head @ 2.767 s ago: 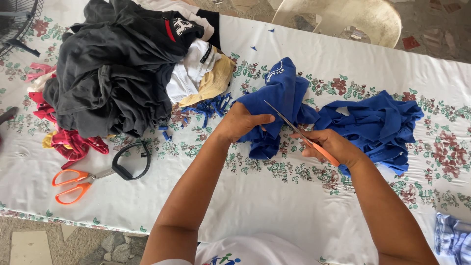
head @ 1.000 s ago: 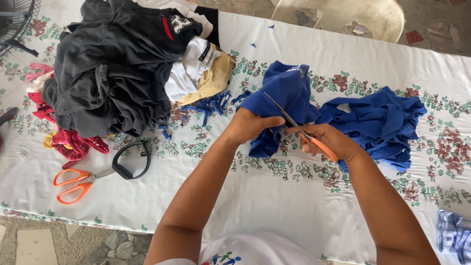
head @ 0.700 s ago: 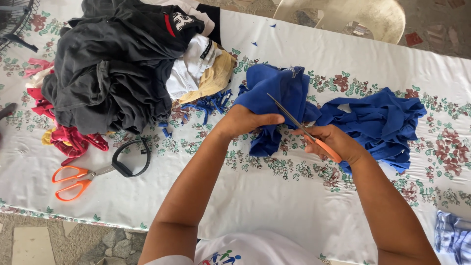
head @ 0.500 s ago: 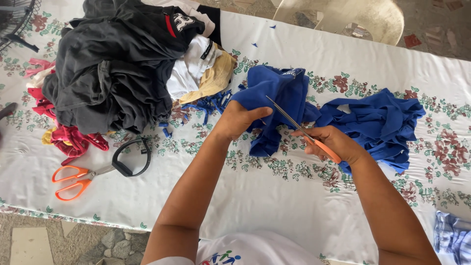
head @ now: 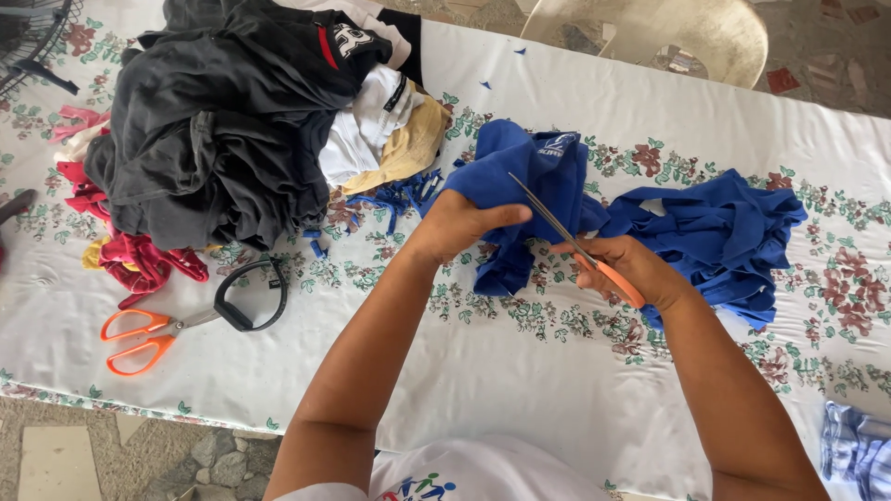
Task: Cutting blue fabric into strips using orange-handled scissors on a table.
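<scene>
Two hands busy: right hand (head: pixel 640 274) grips scissors (head: pixel 568 237), blades pointing up-left; left hand (head: pixel 459 225) pinches blue cloth (head: pixel 538 172).

- Right hand (head: pixel 631 269) w/ orange-handled scissors (head: pixel 568 234) is swinging blades toward 11 o'clock, closing them a bit.
- Left hand (head: pixel 464 223) is regripping blue cloth (head: pixel 538 172), bunching it toward 12 o'clock.
</scene>
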